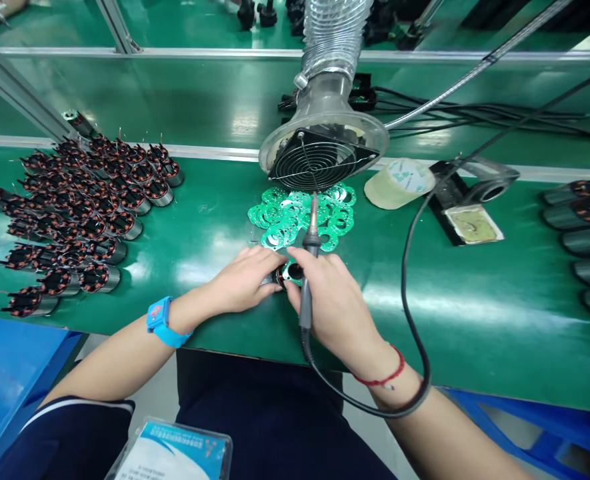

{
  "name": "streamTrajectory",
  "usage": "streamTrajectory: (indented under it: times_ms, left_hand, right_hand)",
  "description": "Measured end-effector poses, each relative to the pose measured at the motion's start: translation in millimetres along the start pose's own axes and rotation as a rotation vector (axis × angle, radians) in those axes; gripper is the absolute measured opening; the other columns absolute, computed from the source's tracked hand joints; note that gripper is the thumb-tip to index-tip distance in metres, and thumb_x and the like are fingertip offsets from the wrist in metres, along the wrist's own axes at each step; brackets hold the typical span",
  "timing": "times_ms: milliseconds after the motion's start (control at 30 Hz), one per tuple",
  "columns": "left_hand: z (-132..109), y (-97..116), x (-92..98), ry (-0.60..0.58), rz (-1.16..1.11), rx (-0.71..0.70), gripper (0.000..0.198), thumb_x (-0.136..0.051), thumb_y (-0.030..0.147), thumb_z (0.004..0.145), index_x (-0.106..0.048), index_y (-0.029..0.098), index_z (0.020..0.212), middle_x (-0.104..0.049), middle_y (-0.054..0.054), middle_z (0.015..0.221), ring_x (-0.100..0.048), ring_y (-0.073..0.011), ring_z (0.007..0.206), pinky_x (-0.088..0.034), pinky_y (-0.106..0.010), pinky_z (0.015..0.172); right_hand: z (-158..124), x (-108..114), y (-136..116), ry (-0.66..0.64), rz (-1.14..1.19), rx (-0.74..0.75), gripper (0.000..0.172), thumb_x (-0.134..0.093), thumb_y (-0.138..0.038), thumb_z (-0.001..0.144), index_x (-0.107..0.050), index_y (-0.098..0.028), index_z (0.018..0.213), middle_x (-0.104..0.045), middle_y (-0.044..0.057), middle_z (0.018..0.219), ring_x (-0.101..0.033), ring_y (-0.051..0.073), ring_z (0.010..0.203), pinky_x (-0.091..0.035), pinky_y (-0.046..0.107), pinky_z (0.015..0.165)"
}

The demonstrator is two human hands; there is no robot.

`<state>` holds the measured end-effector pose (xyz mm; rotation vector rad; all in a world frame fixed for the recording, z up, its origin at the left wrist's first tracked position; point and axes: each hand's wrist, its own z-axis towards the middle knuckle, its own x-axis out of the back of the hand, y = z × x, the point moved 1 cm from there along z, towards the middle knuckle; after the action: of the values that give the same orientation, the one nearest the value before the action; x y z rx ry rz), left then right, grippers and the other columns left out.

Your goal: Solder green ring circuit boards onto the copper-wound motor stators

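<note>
My left hand is closed around a motor stator, lying on its side near the table's front edge. A green ring-shaped circuit board sits at the stator's right end. My right hand holds a soldering iron, its metal tip pointing away from me, over the loose boards. The right fingertips also reach the ring board, partly hiding it. Just beyond both hands lies a pile of green ring boards. The iron's black cable loops over my right wrist.
Wound stators stand in rows at left; more stators are at right. A fume extractor hangs low over the boards. A tape roll and an iron stand with sponge lie to the right. Black cables run behind.
</note>
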<state>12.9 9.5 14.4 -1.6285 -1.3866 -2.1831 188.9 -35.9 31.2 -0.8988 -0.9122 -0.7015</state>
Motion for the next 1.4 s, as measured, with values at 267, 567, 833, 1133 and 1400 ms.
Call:
streamTrajectory:
  times_ms: [267, 567, 833, 1133, 1400]
  left_hand:
    - [-2.0, 6.6, -0.2, 0.127, -0.190, -0.044, 0.036, -0.052, 0.017, 0.084, -0.048, 0.017, 0.120, -0.059, -0.012, 0.117, -0.054, -0.0254, 0.110, -0.047, -0.045, 0.096]
    - [2.3, 23.0, -9.9, 0.176, -0.166, -0.033, 0.030, -0.060, 0.032, 0.087, -0.050, 0.017, 0.110, -0.061, -0.011, 0.108, -0.055, -0.0253, 0.101, -0.048, -0.044, 0.090]
    - [-3.4, 18.2, 0.2, 0.112, -0.304, 0.010, 0.037, -0.051, 0.031, 0.091, -0.044, 0.016, 0.124, -0.055, -0.015, 0.125, -0.053, -0.0268, 0.117, -0.045, -0.047, 0.100]
    - [-4.1, 7.6, 1.0, 0.050, -0.279, -0.033, 0.047, -0.053, 0.015, 0.085, -0.040, 0.018, 0.130, -0.052, -0.015, 0.130, -0.049, -0.0291, 0.123, -0.042, -0.052, 0.104]
    - [-4.4, 5.6, -1.4, 0.068, -0.306, -0.048, 0.046, -0.056, 0.016, 0.087, -0.040, 0.020, 0.130, -0.053, -0.014, 0.128, -0.050, -0.0281, 0.121, -0.044, -0.052, 0.103]
  right_hand:
    - [-16.9, -17.8, -4.2, 0.197, 0.111, -0.167, 0.043, -0.059, -0.036, 0.090, -0.048, -0.020, 0.129, -0.069, 0.010, 0.098, -0.058, 0.027, 0.084, -0.049, 0.042, 0.074]
    - [-37.3, -23.4, 0.9, 0.152, 0.296, -0.167, 0.049, -0.048, -0.013, 0.088, -0.043, -0.025, 0.135, -0.067, 0.009, 0.111, -0.064, 0.024, 0.095, -0.054, 0.041, 0.078]
    - [-36.4, -22.8, 1.2, 0.168, 0.460, -0.288, 0.055, -0.063, -0.035, 0.089, -0.038, -0.027, 0.137, -0.064, 0.011, 0.123, -0.063, 0.028, 0.115, -0.053, 0.049, 0.093]
    - [-23.4, -7.5, 0.0, 0.132, 0.381, -0.240, 0.051, -0.059, -0.026, 0.089, -0.040, -0.027, 0.136, -0.066, 0.009, 0.116, -0.064, 0.027, 0.105, -0.052, 0.045, 0.087]
    - [-17.4, 4.2, -8.5, 0.022, 0.063, -0.151, 0.039, -0.049, -0.018, 0.091, -0.049, -0.019, 0.130, -0.066, 0.010, 0.095, -0.055, 0.027, 0.084, -0.042, 0.038, 0.070]
